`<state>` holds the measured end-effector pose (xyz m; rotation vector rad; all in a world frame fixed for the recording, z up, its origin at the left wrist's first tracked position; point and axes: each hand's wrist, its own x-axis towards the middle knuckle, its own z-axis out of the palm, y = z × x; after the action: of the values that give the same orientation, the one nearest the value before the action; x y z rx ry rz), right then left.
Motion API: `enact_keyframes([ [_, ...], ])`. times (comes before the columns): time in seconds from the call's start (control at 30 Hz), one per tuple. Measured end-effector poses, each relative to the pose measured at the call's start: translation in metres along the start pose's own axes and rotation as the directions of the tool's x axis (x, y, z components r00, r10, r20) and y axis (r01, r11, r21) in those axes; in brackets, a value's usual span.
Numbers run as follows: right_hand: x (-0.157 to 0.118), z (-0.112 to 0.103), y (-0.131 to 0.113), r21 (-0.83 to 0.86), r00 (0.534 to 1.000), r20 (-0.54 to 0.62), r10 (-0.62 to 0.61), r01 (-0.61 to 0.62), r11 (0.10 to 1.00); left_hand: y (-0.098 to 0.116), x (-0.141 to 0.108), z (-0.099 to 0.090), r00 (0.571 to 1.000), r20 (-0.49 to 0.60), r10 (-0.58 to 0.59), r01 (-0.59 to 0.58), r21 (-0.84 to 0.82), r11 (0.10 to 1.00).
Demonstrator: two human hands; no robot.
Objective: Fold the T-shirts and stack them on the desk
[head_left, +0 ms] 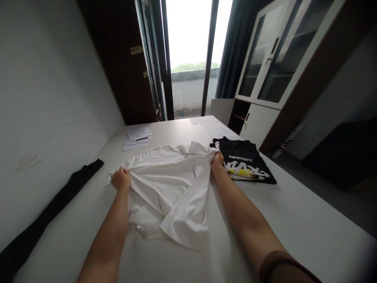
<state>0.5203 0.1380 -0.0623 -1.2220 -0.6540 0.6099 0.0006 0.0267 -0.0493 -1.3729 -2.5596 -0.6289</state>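
white tabletop [294, 220] bore a rumpled white garment [165, 177] mid-surface, just left of a folded black printed garment [246, 155]; loose papers [137, 135] lay beyond. left hand [120, 178] pinched the white garment's left edge, right hand [217, 160] its far right corner, fingers curled tight on fabric.

On the smooth white tabletop [300, 228], a hand could pass along the near part of the right edge; farther along, the folded black printed garment [243, 155] is an obstacle. The spread white fabric garment [159, 173], with the left hand [120, 178] and the right hand [217, 160] at its sides, blocks the middle, and the long black cloth [63, 198] obstructs the left edge.
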Motion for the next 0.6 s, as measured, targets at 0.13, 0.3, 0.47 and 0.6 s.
enact_keyframes([
  [0.13, -0.004, 0.003, 0.005, 0.056, 0.980, 0.006, 0.199, -0.199, 0.978, -0.020, 0.012, -0.005, 0.970, -0.095, -0.223, 0.219, -0.050, 0.975],
  [0.3, -0.010, 0.006, 0.000, 0.000, 0.980, -0.002, 0.197, -0.197, 0.980, -0.003, 0.010, -0.012, 0.985, -0.166, -0.053, 0.048, -0.034, 0.998],
  [0.47, -0.027, 0.005, -0.018, -0.359, 0.961, -0.071, -0.268, 0.226, 0.906, 0.048, -0.015, -0.020, 0.869, 0.042, 0.493, -0.482, -0.152, 0.863],
  [0.6, -0.051, 0.012, -0.034, -0.516, 0.797, 0.250, -0.549, 0.590, 0.621, 0.089, -0.058, -0.031, 0.608, 0.186, 0.772, -0.683, -0.374, 0.628],
])
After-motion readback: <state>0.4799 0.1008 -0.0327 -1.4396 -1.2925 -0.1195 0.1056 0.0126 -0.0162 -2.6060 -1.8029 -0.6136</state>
